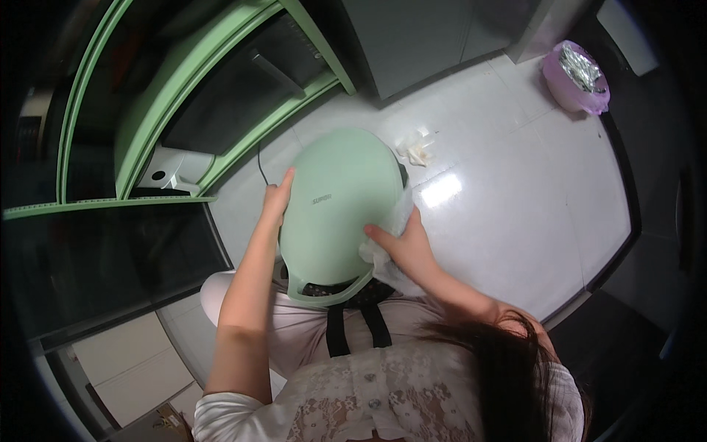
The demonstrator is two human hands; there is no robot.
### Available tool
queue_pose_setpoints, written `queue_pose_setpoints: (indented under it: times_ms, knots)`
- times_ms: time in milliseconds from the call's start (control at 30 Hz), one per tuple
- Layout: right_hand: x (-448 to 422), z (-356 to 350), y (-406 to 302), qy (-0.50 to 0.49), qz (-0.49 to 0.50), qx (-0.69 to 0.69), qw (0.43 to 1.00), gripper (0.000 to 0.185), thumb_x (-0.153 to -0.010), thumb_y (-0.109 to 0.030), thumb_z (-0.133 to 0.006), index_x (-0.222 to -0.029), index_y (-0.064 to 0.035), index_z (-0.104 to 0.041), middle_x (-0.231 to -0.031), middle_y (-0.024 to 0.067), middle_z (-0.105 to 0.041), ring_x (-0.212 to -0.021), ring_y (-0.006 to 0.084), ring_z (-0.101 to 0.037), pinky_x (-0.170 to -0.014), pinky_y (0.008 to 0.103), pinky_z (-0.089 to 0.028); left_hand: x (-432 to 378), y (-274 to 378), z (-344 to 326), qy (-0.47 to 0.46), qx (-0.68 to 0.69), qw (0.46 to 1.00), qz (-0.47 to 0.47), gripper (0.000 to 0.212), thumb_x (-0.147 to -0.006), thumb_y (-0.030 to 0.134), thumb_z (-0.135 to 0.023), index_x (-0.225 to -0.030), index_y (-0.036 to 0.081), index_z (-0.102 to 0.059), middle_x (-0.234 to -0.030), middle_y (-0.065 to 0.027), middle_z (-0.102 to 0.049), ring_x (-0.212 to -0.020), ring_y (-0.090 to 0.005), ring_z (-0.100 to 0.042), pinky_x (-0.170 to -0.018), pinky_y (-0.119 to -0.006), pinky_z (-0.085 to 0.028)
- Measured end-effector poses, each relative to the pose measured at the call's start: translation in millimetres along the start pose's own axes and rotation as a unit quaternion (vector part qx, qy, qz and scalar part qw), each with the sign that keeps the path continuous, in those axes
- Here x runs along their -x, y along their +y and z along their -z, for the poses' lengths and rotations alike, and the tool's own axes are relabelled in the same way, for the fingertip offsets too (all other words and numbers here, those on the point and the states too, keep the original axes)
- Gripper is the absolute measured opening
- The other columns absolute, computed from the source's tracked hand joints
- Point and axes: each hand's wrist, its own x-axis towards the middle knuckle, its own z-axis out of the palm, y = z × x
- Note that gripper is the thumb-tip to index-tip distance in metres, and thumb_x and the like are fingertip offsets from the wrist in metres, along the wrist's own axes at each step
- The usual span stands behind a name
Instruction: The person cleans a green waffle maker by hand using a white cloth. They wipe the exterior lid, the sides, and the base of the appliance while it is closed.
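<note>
A pale green Supor electric appliance (pixel 342 204) with a rounded body and a loop handle is held over my lap; its exact kind cannot be told. My left hand (pixel 280 193) grips its left edge, the fingers partly hidden behind it. On the right side my right hand (pixel 406 237) presses a thin white wipe (pixel 381 262) against the appliance, its thumb lying on the green surface. The handle points towards my body. Beyond the appliance, a crumpled, stained white tissue (pixel 415 150) lies on the floor tiles.
A green-framed shelf rack (pixel 160 99) with a white appliance (pixel 177 168) stands at the left. A grey cabinet (pixel 425 44) is ahead. At the far right sits a bin with a purple liner (pixel 574 83), foil inside. A dark cable (pixel 262 166) runs near the rack.
</note>
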Motion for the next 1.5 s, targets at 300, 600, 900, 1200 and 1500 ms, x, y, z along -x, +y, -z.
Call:
queue_pose_setpoints:
  times_ms: [300,600,900,1200,1500]
  knots:
    - [-39,17,-24,-0.085,-0.127,0.028,0.988,0.078,-0.072,-0.021,-0.082,-0.131,0.0099,-0.041,-0.12,0.0207,-0.06,-0.109,0.027,-0.061,-0.095,0.0351,-0.048,11,-19,40,-0.07,0.098,0.993,0.014,0.099,-0.083,0.073,-0.051,-0.124,-0.017,-0.052,-0.116,-0.0264,-0.062,-0.101,-0.0314,-0.065,-0.08,-0.036,-0.054]
    - [-169,85,-45,-0.352,-0.216,-0.061,0.909,0.085,-0.067,-0.021,-0.082,-0.139,0.0039,-0.042,-0.123,0.0194,-0.061,-0.111,0.0268,-0.061,-0.098,0.0371,-0.048,98,-17,61,-0.338,0.296,0.889,0.089,0.077,-0.094,0.066,-0.035,-0.145,0.008,-0.038,-0.132,-0.0116,-0.058,-0.108,-0.0253,-0.065,-0.08,-0.04,-0.059]
    - [-225,42,-17,-0.477,-0.342,0.21,0.782,0.085,-0.069,-0.034,-0.08,-0.14,-0.0029,-0.045,-0.126,0.019,-0.06,-0.11,0.0286,-0.062,-0.094,0.0379,-0.051,201,-65,26,-0.349,0.343,0.841,0.232,0.085,-0.092,0.067,-0.041,-0.149,0.005,-0.029,-0.135,-0.0222,-0.053,-0.118,-0.0367,-0.057,-0.103,-0.048,-0.043]
    - [-220,24,-16,-0.496,-0.327,0.202,0.779,0.083,-0.069,-0.03,-0.085,-0.136,0.0028,-0.047,-0.123,0.0209,-0.06,-0.11,0.0283,-0.061,-0.095,0.0367,-0.05,45,-4,109,-0.239,-0.045,0.965,-0.099,0.07,-0.093,0.063,-0.045,-0.104,-0.003,-0.067,-0.105,-0.0137,-0.067,-0.091,-0.0187,-0.062,-0.08,-0.033,-0.05]
    - [-226,-31,-33,-0.446,-0.201,0.367,0.791,0.093,-0.065,-0.049,-0.084,-0.133,0.0041,-0.05,-0.123,0.0236,-0.059,-0.11,0.0325,-0.06,-0.095,0.0375,-0.048,-14,26,22,-0.395,0.006,0.917,-0.059,0.06,-0.098,0.049,-0.049,-0.127,-0.003,-0.056,-0.123,-0.0148,-0.062,-0.117,-0.0227,-0.055,-0.1,-0.036,-0.044]
